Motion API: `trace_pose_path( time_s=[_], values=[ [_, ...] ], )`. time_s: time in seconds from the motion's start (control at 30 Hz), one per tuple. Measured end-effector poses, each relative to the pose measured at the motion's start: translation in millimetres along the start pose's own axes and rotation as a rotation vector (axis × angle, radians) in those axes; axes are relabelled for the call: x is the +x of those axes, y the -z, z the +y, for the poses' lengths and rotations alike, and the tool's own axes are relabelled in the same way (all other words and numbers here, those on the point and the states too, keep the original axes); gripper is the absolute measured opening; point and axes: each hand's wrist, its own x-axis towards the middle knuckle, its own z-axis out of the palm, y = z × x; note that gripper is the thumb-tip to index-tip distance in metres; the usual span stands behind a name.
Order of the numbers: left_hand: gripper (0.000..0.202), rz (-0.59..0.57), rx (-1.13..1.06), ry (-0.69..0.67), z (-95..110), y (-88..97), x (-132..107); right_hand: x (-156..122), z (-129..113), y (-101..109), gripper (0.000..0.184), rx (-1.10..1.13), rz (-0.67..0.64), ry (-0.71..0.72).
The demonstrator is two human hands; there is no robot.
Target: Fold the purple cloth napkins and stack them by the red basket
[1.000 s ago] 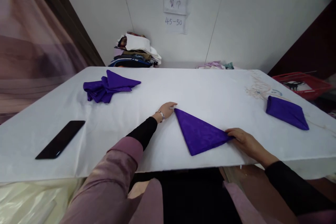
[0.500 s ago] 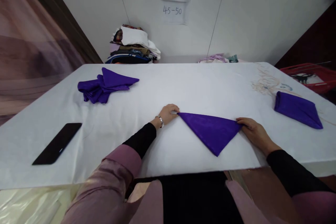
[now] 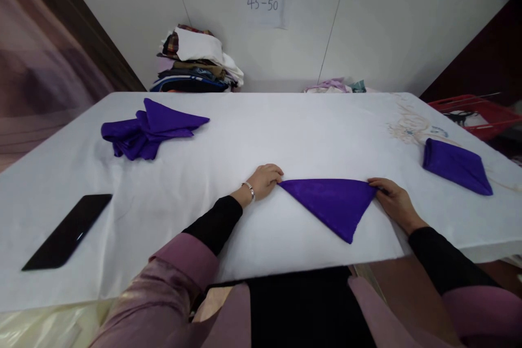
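Observation:
A purple napkin [image 3: 332, 204] folded into a triangle lies flat on the white table [image 3: 285, 136], its long edge away from me and its point toward me. My left hand [image 3: 265, 180] pinches the napkin's left corner with curled fingers. My right hand [image 3: 391, 198] grips the right corner, fingers closed on the cloth. Both arms wear black sleeves under mauve cuffs, and a bracelet sits on the left wrist.
A heap of purple napkins [image 3: 149, 128] lies at the far left, and one folded purple napkin [image 3: 454, 166] at the right. A black phone [image 3: 67, 231] rests near the left front edge. Stacked clothes [image 3: 196, 62] sit behind the table; a red basket [image 3: 481, 117] stands to the right.
The triangle has been turned so its long edge now runs straight left to right; both hands kept hold of its corners. The view shifted slightly down.

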Motion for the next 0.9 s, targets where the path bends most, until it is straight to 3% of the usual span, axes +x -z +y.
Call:
trace_pose_path(
  time_s=[0.23,0.53,0.9],
  values=[
    [0.008,-0.037,0.01,0.054,8,3.0,-3,0,1,-1,0.019,0.025,0.014,-0.031],
    [0.026,-0.091,0.032,0.159,9,-0.1,1,0,6,-1,0.016,0.063,0.011,-0.041],
    [0.023,0.002,0.276,0.173,17,-1.4,6,3,-1,2,0.022,0.036,-0.004,0.016]
  ],
)
